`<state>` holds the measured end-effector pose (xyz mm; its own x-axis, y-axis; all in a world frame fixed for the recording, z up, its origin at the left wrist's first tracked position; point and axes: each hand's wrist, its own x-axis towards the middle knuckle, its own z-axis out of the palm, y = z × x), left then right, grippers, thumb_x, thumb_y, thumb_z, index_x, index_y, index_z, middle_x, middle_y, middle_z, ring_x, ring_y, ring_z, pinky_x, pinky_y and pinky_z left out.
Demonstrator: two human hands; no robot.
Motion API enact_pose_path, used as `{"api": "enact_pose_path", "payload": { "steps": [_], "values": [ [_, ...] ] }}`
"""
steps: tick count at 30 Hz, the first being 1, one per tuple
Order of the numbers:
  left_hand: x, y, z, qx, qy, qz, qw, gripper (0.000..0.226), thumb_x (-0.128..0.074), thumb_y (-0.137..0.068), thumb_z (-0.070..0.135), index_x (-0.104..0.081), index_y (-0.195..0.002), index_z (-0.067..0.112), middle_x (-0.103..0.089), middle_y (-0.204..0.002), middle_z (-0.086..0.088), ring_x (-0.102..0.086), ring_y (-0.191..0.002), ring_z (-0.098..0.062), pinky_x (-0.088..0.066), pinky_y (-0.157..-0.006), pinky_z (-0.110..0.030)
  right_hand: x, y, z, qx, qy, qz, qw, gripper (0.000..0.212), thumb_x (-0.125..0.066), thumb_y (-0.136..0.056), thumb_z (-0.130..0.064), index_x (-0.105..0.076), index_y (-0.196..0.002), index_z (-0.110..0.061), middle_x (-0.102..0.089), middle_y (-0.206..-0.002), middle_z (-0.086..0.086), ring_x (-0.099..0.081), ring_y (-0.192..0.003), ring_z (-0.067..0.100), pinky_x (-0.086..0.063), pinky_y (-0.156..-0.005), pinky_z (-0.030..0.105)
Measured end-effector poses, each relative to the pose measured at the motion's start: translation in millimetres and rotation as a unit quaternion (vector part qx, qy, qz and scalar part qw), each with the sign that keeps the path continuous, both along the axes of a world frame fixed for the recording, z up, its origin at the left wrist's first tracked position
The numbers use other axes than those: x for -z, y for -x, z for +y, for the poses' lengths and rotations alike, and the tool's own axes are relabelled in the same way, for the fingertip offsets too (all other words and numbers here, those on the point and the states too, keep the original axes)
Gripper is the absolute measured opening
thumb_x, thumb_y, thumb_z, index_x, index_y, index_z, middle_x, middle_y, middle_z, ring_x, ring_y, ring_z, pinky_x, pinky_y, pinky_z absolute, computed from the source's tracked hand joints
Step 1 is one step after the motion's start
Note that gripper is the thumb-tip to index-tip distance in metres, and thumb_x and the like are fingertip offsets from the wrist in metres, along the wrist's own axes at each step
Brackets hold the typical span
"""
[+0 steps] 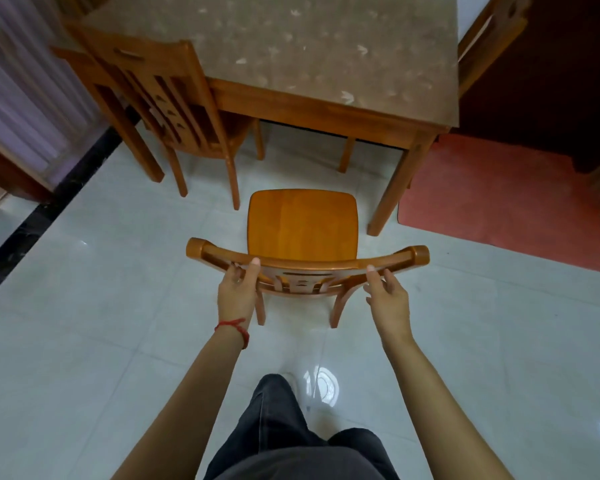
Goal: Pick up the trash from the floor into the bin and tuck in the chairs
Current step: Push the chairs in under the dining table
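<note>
The left hand (pixel 238 292) and right hand (pixel 388 296) are holding the wooden chair (pixel 302 230) by its top rail, fingers (pixel 392 277) curled around it, facing the bench (pixel 326 109).

Three wooden chairs show: one chair (pixel 302 230) at the frame's centre with its seat facing the worktop, a second chair (pixel 174 98) at the upper left pushed part way under it, and a third chair (pixel 489 39) at the upper right edge, only partly in view. There is one worktop (pixel 291 46) across the top of the frame. One red mat (pixel 499 202) lies at the right. Two hands appear, the left hand (pixel 238 292) and the right hand (pixel 388 299), with one red wrist string (pixel 236 329).
</note>
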<state>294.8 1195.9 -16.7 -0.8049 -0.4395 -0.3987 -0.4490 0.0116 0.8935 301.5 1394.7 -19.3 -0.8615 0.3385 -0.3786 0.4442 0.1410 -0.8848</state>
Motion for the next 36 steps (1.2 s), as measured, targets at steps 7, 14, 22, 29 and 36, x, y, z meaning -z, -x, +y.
{"api": "enact_pose_path", "payload": {
  "steps": [7, 14, 22, 29, 36],
  "values": [
    [13, 19, 5, -0.053, -0.002, 0.006, 0.999, 0.024, -0.066, -0.083, 0.024, -0.061, -0.098, 0.006, -0.062, -0.086, 0.002, -0.057, -0.079, -0.012, -0.041, -0.07, -0.017, 17, 32, -14, 0.041, -0.009, -0.02, 0.999, 0.036, -0.055, -0.088, -0.04, -0.059, -0.109, -0.011, -0.062, -0.086, -0.005, -0.06, -0.079, 0.015, -0.045, -0.067, 0.02],
    [13, 33, -3, -0.032, 0.079, -0.001, 0.996, 0.032, -0.066, -0.083, 0.022, -0.046, -0.059, 0.016, -0.045, -0.049, 0.005, -0.044, -0.044, -0.006, -0.037, -0.056, -0.018, 19, 40, -20, 0.045, -0.055, 0.002, 0.997, 0.02, -0.059, -0.087, -0.031, -0.06, -0.087, -0.01, -0.059, -0.063, -0.005, -0.056, -0.059, 0.006, -0.039, -0.046, 0.002],
    [14, 83, -18, -0.023, 0.087, 0.017, 0.996, 0.038, -0.064, -0.085, 0.02, -0.041, -0.055, 0.012, -0.046, -0.034, 0.014, -0.045, -0.039, 0.004, -0.036, -0.06, -0.02, 23, 88, -34, 0.053, -0.063, 0.007, 0.997, 0.024, -0.059, -0.087, -0.032, -0.062, -0.088, -0.009, -0.06, -0.064, -0.007, -0.058, -0.06, 0.009, -0.038, -0.053, 0.012],
    [12, 139, -24, -0.028, 0.063, 0.018, 0.997, 0.029, -0.066, -0.083, 0.022, -0.049, -0.063, 0.009, -0.049, -0.036, 0.014, -0.049, -0.041, 0.002, -0.039, -0.054, -0.008, 21, 142, -42, 0.07, -0.062, 0.013, 0.996, 0.02, -0.058, -0.088, -0.032, -0.059, -0.086, -0.012, -0.057, -0.063, -0.01, -0.056, -0.057, 0.006, -0.036, -0.044, 0.005],
    [8, 210, -32, -0.047, 0.054, 0.021, 0.997, 0.032, -0.068, -0.081, 0.022, -0.047, -0.057, 0.018, -0.048, -0.052, 0.006, -0.046, -0.05, -0.005, -0.044, -0.076, -0.033, 26, 208, -52, 0.075, -0.053, 0.024, 0.996, 0.029, -0.06, -0.087, -0.033, -0.063, -0.085, -0.004, -0.06, -0.068, -0.003, -0.055, -0.06, 0.006, -0.039, -0.055, 0.015]
  ]
}}
